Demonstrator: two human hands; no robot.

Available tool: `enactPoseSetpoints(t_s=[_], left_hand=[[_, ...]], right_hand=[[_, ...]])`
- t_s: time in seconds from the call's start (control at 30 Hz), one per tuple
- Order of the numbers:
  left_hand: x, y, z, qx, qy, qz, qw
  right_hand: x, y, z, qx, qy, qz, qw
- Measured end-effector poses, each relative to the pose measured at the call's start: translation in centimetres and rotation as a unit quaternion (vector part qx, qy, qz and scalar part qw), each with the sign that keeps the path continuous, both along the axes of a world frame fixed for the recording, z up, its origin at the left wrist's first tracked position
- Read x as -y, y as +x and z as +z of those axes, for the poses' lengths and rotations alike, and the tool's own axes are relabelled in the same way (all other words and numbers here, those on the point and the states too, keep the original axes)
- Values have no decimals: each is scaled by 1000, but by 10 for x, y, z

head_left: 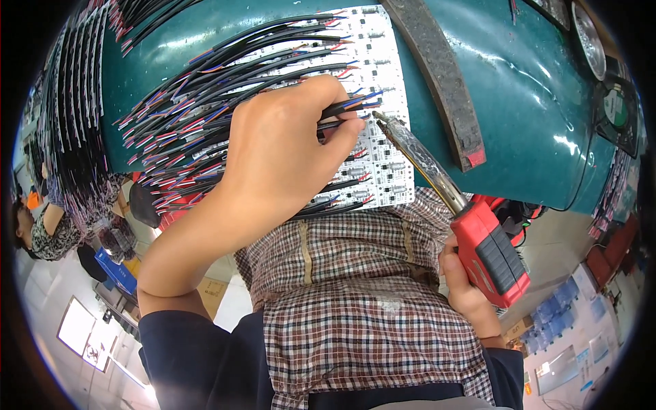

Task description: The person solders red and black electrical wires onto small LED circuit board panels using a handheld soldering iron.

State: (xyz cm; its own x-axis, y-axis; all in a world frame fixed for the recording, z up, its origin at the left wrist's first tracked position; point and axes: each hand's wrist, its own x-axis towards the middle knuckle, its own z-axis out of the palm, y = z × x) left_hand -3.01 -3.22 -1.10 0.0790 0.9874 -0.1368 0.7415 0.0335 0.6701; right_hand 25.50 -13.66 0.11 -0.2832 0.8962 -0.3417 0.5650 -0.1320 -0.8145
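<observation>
A white circuit board panel [384, 65] lies on the teal mat, with rows of small components on it. Black cables [273, 34] with red, white and blue wire ends run leftward from it in a thick bundle. Between thumb and fingertips, my left hand [277, 140] pinches one black cable, its coloured wire ends over the board. My right hand [466, 290] is wrapped round the red and black handle of a soldering iron [488, 249]. The iron's long barrel slants up to the left, and its dark tip is close beside the pinched wire ends; whether they touch, I cannot tell.
A dark, worn bar [441, 85] with a red end lies right of the board. Another cabled panel [89, 75] hangs at the far left. A black fan [617, 106] and a round metal dish [589, 39] are at the right. A person [55, 222] sits at the left.
</observation>
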Motion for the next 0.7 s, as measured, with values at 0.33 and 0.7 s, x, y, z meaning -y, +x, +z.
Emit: enactPoseSetpoints(t_s=[0.33,0.7], left_hand=[[0,1,-1,-21,11,-12,1000],[-1,1,-2,-35,12,-21,999]], right_hand=[[-11,-11,7,-6,-58,-47,997],[3,3,2,-5,-32,-47,998]])
